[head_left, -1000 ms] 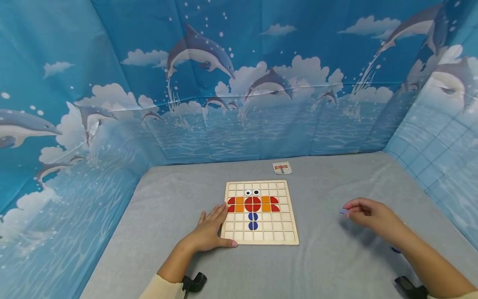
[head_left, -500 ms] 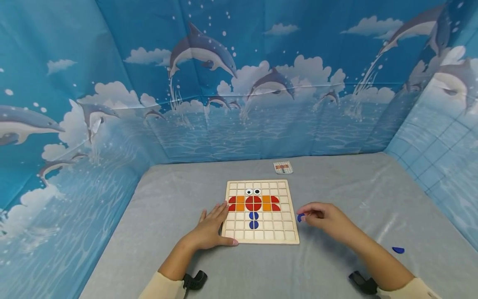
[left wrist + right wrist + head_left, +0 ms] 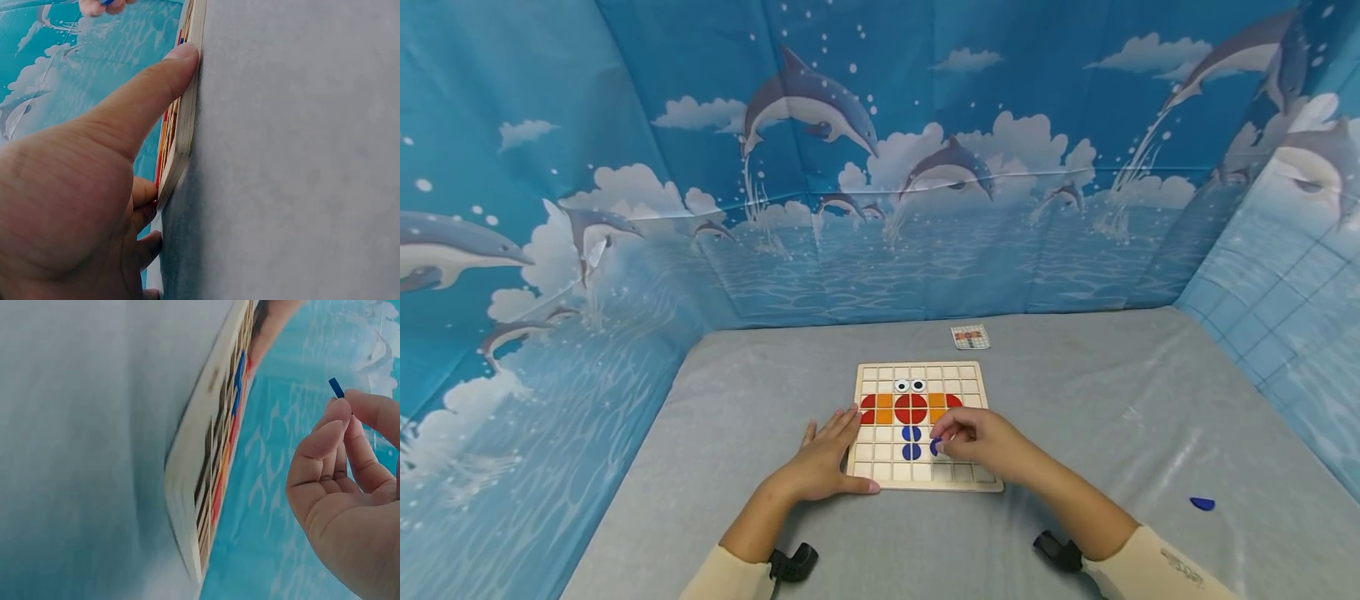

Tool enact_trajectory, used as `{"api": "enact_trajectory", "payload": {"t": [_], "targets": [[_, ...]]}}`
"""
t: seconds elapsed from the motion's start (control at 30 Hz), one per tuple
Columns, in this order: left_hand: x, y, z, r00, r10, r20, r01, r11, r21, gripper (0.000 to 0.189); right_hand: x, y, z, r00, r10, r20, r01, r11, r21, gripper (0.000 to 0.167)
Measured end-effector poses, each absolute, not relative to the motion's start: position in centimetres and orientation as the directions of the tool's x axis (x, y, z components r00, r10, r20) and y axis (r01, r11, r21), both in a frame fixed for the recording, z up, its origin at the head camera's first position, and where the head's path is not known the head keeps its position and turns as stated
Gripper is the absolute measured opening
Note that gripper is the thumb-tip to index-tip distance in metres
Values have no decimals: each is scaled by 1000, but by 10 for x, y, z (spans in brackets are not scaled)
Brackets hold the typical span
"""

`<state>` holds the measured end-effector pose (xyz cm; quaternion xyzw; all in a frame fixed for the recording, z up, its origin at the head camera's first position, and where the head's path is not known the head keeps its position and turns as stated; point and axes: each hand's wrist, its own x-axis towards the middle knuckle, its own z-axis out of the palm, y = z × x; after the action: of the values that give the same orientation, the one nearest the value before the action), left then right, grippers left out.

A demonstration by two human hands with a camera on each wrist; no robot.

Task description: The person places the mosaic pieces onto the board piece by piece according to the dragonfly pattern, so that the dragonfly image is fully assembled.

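Observation:
A wooden grid board (image 3: 880, 475) lies flat on the grey cloth, with red, orange and blue pieces and two round eye pieces set in its cells. My left hand (image 3: 822, 465) rests at the board's left edge, fingers spread and thumb at the near corner; the thumb touches the rim in the left wrist view. Over the right part of the board, my right hand (image 3: 981, 437) pinches a blue half-round piece (image 3: 336, 387) between thumb and fingers, above the surface. Blue pieces (image 3: 912, 451) sit in the grid just left of it. The right hand covers some cells.
Another blue half-round piece (image 3: 1202, 503) lies on the cloth at the right. Behind the board lies a small card (image 3: 971, 337) printed with a coloured grid pattern. A dolphin-print curtain (image 3: 880, 250) stands around the back and sides of the grey surface.
My right hand has moved left from the cloth to above the board, carrying the blue half-round piece. The loose blue piece at the right came into full view. My left hand has stayed put.

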<state>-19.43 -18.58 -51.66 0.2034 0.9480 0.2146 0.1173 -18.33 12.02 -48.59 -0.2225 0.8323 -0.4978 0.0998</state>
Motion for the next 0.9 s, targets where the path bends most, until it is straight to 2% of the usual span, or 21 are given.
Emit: {"api": "enact_trajectory", "payload": {"t": [0.3,0.57,0.9], "targets": [[-195,-187,-518,-889,439,-128,345,828,443,118,-188,86,-494,-840,-542,32,-291,399,-870,9],[-195,-187,-518,-890,439,-122,346,826,444,118,-195,77,-499,-847,-531,-30,-247,443,-862,11],[-197,-187,-519,-891,436,-128,344,831,437,118,-199,79,-506,-846,-530,-61,-207,431,-878,7]]}}
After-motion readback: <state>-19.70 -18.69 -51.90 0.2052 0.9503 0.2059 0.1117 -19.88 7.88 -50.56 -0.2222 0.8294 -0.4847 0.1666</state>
